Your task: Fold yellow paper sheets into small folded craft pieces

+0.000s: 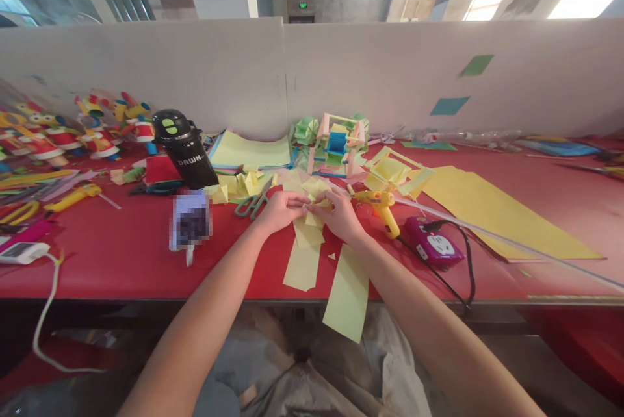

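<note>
Both my hands meet over the red table [121,254], pinching a small folded piece of yellow paper [314,208] between their fingertips. My left hand [280,209] grips it from the left and my right hand [338,214] from the right. Below them lie yellow paper strips [303,261], and one longer strip [348,300] hangs over the table's front edge. Green-handled scissors [253,201] rest just left of my left hand. A yellow glue gun [380,204] stands just right of my right hand.
A purple power strip [433,245] with a black cord sits right of the glue gun. A black bottle [182,147], a paper ferris-wheel model [336,141], yellow sheets [487,209], colourful paper figures [63,134] and a white partition [312,73] fill the back.
</note>
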{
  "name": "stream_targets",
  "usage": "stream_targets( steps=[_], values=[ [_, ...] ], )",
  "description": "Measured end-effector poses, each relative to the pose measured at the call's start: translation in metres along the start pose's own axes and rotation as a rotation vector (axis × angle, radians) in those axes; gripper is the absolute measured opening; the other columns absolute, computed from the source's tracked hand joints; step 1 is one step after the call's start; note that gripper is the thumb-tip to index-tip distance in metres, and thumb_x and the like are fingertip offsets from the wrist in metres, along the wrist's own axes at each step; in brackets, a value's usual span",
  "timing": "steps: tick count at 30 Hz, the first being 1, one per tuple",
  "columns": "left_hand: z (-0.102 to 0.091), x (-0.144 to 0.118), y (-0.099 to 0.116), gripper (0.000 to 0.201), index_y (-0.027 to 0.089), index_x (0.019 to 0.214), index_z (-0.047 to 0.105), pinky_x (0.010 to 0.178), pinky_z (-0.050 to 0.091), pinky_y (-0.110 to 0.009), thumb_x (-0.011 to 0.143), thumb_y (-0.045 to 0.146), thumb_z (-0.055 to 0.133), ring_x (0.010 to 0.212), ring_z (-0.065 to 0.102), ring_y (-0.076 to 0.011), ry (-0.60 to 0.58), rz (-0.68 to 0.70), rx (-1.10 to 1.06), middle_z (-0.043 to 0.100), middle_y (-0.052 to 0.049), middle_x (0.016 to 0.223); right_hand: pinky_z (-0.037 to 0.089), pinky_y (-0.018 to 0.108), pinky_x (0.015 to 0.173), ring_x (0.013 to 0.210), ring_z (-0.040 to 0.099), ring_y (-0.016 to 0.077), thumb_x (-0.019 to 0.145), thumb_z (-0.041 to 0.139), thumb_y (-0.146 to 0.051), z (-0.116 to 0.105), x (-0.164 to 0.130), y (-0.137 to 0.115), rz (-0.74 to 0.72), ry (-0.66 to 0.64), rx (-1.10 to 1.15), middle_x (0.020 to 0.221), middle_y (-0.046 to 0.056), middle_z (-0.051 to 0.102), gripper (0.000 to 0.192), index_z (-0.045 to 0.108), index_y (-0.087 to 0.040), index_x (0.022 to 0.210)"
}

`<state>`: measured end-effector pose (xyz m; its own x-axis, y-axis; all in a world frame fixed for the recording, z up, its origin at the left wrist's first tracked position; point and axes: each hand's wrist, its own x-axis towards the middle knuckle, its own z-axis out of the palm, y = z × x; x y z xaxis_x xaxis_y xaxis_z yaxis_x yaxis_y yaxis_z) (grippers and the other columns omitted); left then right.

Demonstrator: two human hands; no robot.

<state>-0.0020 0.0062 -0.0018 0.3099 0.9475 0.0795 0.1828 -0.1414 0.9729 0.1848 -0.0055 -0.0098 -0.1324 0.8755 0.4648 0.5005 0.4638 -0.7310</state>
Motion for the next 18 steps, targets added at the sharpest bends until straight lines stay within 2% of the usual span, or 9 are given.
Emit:
stream_targets(
  steps=[6, 10, 14, 18],
  values=[
    [-0.0006, -0.0017, 0.0018, 0.027, 0.015, 0.097, 0.076, 0.087, 0.059, -0.04, 0.071, 0.017, 0.077, 0.096, 0.073, -0.0263, 0.013, -0.011, 0.018, 0.077, -0.012, 0.094, 0.045, 0.031, 0.066, 0.071, 0.052, 0.018, 0.081, 0.066, -0.06, 0.0, 0.0001, 0.0001, -0.005, 0.006, -0.001, 0.082, 0.003, 0.052, 0.04, 0.062, -0.02, 0.079],
    [-0.0027, -0.0011, 0.0031, 0.025, 0.016, 0.095, 0.076, 0.084, 0.059, -0.039, 0.071, 0.013, 0.071, 0.092, 0.073, -0.0253, 0.073, -0.015, 0.081, 0.077, -0.01, 0.091, 0.045, 0.031, 0.065, 0.071, 0.053, 0.018, 0.082, 0.065, -0.058, -0.0015, 0.002, 0.0042, -0.014, 0.0, 0.013, 0.082, 0.004, 0.057, 0.038, 0.062, -0.02, 0.079],
    [-0.0036, 0.0, 0.0045, 0.022, 0.016, 0.09, 0.074, 0.083, 0.058, -0.036, 0.071, 0.009, 0.065, 0.089, 0.072, -0.0227, 0.145, 0.03, 0.117, 0.077, -0.009, 0.092, 0.041, 0.029, 0.06, 0.063, 0.05, 0.0159, 0.084, 0.062, -0.062, -0.0035, 0.002, 0.0058, 0.0, -0.055, -0.012, 0.069, 0.002, 0.055, 0.046, 0.056, -0.02, 0.065],
    [-0.0019, 0.0, 0.0057, 0.021, 0.016, 0.088, 0.071, 0.082, 0.056, -0.031, 0.072, 0.007, 0.062, 0.089, 0.071, -0.019, 0.147, 0.09, 0.118, 0.076, -0.007, 0.096, 0.039, 0.029, 0.059, 0.061, 0.049, 0.015, 0.081, 0.06, -0.069, -0.0041, 0.0003, 0.0035, 0.0, -0.062, -0.072, 0.066, 0.001, 0.051, 0.055, 0.051, -0.02, 0.057]
  ],
)
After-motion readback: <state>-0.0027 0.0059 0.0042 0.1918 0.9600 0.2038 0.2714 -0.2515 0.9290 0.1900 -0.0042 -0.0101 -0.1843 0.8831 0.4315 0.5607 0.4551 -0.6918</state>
